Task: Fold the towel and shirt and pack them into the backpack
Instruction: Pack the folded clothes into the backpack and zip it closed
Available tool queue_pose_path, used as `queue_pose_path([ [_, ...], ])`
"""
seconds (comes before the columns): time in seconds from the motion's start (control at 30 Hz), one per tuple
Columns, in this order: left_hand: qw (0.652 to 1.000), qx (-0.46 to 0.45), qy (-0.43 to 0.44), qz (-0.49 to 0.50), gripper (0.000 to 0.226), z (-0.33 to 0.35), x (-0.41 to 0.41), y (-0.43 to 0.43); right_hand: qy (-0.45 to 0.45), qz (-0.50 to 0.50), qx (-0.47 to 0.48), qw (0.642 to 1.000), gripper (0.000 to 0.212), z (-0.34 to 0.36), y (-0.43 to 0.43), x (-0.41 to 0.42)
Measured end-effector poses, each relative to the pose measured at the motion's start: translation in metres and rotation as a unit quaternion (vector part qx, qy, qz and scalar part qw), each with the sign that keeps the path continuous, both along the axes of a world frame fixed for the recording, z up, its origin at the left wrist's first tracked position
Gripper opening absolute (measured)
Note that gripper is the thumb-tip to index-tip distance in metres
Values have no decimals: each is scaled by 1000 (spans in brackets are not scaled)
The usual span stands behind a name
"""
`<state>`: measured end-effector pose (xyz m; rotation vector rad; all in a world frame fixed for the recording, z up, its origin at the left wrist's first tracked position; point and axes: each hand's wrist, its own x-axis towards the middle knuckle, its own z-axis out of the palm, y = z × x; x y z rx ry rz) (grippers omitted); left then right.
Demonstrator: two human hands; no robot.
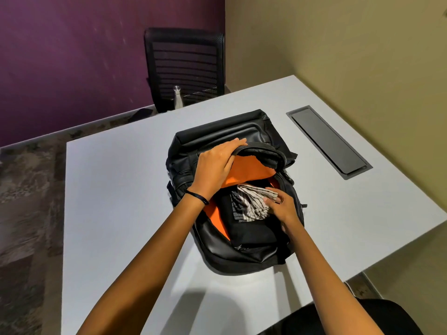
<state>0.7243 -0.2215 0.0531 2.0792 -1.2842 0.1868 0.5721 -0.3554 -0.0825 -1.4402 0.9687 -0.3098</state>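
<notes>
Now, left hand (214, 165): arched, gripping the backpack (242, 256) flap open.
Right hand (281, 205): fingers pinching the striped towel (251, 201) inside.

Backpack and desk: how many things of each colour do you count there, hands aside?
Black: 3, backpack, shirt, desk hatch
Striped white: 1, towel
Silver: 1, bottle behind the desk
Total: 5

no words, brands or numbers can be read anywhere. the black shirt (244, 228) in the backpack (217, 247) bears a small pale print near the striped towel (254, 201) (too blurred to make out as letters).
</notes>
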Motion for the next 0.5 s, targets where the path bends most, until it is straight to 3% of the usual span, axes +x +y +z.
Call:
queue_pose_path([
  [0.3,1000,4,-3,4,46,0,2,-2,-23,-163,74,983,18,-2,11,-4],
  [0.4,1000,2,-1,3,46,0,2,-2,-38,-144,21,989,21,2,16,-7],
  [0.5,1000,2,2,3,47,0,3,-2,-38,-39,-90,994,31,7,25,-8],
])
